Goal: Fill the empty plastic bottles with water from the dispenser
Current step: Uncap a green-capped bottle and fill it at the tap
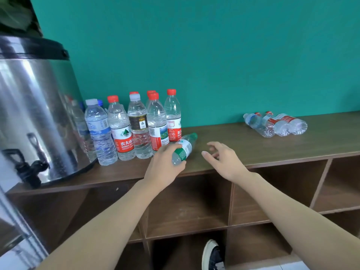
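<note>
My left hand (164, 164) grips a small green-capped bottle (185, 147), tilted with its cap pointing up and to the right, just above the shelf top. My right hand (224, 158) hovers beside it with relaxed, spread fingers and holds nothing. A steel water dispenser (33, 114) with a black tap (32, 168) stands at the left. Several capped bottles (136, 127) stand upright in a cluster next to the dispenser. Three clear bottles (276, 124) lie on their sides at the far right of the shelf top.
The brown wooden shelf top (233, 141) runs along a teal wall. Open cubbies (187, 203) sit below it. A shoe (213, 256) shows on the floor near the bottom edge.
</note>
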Demonstrator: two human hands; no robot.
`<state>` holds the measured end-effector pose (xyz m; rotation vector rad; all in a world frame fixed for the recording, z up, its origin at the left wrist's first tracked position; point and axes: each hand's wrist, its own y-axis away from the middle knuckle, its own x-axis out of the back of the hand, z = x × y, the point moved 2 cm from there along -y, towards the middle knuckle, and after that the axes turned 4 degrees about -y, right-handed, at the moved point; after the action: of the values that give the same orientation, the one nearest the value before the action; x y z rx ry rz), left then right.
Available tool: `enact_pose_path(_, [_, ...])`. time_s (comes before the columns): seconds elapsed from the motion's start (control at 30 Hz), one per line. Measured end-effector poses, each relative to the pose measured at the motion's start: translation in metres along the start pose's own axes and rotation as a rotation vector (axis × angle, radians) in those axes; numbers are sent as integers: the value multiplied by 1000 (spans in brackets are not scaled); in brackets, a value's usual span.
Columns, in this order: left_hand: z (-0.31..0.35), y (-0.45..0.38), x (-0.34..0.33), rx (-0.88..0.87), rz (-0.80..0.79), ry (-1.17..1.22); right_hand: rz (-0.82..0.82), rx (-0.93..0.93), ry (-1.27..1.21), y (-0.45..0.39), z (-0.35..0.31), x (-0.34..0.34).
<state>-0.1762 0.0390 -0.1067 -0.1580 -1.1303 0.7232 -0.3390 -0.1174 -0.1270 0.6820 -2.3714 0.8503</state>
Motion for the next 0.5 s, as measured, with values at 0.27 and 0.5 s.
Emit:
enact_pose_path(0.27, [-42,62,36,-50,-57,197,-39,-196,-271,-18,-27,-23])
enact_pose_path(0.5, [-85,108,67,16,59,-103,-175,-94,-410,-17,-77,-73])
